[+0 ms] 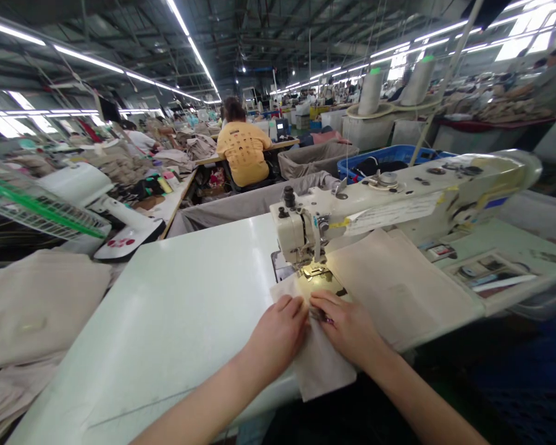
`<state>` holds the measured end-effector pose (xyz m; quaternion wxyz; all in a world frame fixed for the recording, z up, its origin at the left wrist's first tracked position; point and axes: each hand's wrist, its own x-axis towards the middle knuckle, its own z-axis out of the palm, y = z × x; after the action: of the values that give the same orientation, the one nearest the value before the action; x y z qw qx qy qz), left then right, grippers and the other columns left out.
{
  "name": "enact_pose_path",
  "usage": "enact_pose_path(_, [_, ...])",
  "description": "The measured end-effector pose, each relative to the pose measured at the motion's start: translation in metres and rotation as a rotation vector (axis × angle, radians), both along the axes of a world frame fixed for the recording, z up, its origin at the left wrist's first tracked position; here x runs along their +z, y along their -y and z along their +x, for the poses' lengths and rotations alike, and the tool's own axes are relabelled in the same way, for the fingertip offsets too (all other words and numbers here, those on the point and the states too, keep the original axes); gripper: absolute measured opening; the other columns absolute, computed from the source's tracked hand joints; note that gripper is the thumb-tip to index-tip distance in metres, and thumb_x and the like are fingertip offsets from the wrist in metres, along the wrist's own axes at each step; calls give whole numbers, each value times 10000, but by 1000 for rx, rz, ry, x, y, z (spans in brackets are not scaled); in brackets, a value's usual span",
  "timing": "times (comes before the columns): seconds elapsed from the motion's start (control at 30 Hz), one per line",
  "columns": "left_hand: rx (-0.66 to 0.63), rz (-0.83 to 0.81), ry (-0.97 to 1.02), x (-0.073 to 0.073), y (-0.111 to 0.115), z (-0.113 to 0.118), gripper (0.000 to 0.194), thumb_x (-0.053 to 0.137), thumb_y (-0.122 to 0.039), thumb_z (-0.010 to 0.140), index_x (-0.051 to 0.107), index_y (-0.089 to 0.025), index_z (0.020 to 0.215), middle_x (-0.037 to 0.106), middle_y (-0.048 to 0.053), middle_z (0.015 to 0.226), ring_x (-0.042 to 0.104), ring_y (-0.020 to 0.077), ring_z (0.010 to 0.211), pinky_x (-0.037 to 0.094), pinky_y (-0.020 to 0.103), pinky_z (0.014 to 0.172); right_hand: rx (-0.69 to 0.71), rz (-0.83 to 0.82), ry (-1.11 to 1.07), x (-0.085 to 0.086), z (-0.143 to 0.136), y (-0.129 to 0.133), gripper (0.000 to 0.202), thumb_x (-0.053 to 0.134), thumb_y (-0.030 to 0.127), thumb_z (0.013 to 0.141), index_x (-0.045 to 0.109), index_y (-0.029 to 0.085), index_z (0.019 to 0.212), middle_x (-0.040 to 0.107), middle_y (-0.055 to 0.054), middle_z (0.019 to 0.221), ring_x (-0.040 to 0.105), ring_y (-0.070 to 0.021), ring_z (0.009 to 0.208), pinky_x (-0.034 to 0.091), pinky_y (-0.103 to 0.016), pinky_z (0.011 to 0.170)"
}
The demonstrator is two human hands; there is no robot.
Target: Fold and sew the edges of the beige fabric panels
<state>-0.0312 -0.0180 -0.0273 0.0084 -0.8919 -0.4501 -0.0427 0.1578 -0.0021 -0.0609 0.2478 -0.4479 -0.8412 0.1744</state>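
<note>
A pale beige fabric piece (327, 364) lies at the front of the sewing machine (296, 232) and hangs over the table's near edge. My left hand (280, 327) is closed on its upper part, fingers bent. Close beside it, my right hand (345, 324) pinches the same fabric near a small dark thing that I cannot make out. Both hands are just in front of the lit metal needle plate (315, 272). Right of the needle area, a stack of beige fabric panels (393, 284) rests on the table.
The pale green table (199, 290) extends left. More beige fabric (37, 309) is piled at the far left, near a white fan (125, 228). A tray of small tools (491, 272) lies at right. Behind are a blue basket (389, 154) and a person in yellow (243, 151).
</note>
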Motion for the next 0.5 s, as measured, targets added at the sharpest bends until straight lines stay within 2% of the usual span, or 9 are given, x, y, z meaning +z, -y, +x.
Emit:
enact_pose_path(0.3, [-6,34,-27,-6,5,-4,290,550,-169,929,604,-133,1212,635,144,1289,614,283,1101,579,407,832,6,44,127,-5,6,22,370,494,76,878,679,189,1177,676,-89,1305,711,-209,1023,556,-293,900])
enact_pose_path(0.5, [-11,35,16,-6,-8,-12,217,546,-177,932,633,-133,1127,652,133,1238,609,277,1086,573,415,867,18,-4,169,0,3,12,370,511,74,879,677,185,1190,663,-92,1330,715,-203,1010,555,-283,892])
